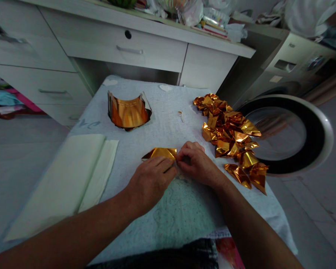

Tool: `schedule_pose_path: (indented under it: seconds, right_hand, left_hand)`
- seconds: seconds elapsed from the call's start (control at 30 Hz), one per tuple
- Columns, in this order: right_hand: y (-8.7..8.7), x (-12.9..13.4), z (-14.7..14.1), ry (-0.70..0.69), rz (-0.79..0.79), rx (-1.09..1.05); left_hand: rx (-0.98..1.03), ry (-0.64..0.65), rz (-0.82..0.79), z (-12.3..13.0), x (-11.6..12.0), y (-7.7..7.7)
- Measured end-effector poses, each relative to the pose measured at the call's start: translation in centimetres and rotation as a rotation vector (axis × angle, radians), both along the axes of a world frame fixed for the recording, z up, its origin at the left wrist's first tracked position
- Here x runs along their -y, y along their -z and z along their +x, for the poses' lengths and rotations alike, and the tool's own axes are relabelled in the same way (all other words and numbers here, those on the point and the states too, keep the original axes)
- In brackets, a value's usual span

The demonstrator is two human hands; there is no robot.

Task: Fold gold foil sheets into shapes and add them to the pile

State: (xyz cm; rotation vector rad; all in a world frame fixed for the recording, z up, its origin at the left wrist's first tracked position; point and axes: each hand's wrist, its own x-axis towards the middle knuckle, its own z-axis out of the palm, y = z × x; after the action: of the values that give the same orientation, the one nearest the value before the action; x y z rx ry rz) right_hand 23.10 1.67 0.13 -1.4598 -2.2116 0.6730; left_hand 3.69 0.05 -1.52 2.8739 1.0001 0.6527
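Note:
A partly folded piece of gold foil paper (166, 151) lies on the cloth-covered table in front of me. My left hand (154, 181) is closed over its near side, fingers together and pressing it down, hiding that edge. At its right end, my right hand (197, 162) has its fingers curled in a pinch on the foil's corner; the fingertips are partly hidden. Beyond my hands to the left stands a curved stack of gold foil sheets (130, 112), its ends bent upward. A heap of folded gold foil pieces (226, 129) spreads along the table's right side.
Pale paper sheets (64, 175) lie at the table's left. A small scrap (181, 116) rests near the middle of the tablecloth (162, 129). White drawers (128, 46) stand behind. The open round door (322, 134) of a washing machine (288, 67) reaches close to the right edge.

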Motion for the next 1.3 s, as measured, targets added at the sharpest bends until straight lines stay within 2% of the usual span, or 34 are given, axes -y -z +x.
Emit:
schedule_pose_path:
  seconds: [0.4, 0.63, 0.93, 1.3]
  right_hand:
    - [0.47, -0.39, -0.22, 0.094, 0.053, 0.020]
    - [-0.01, -0.11, 0.29, 0.029, 0.034, 0.016]
    - [0.21, -0.04, -0.02, 0.036, 0.039, 0.000]
    - [0.21, -0.67, -0.45, 0.177, 0.074, 0.018]
  left_hand:
    - [0.002, -0.011, 0.063, 0.10, 0.07, -0.08]
    - [0.003, -0.006, 0.026, 0.13, 0.14, -0.09]
    - [0.025, -0.010, 0.064, 0.21, 0.01, 0.05]
    - [-0.009, -0.016, 0.080, 0.34, -0.02, -0.18]
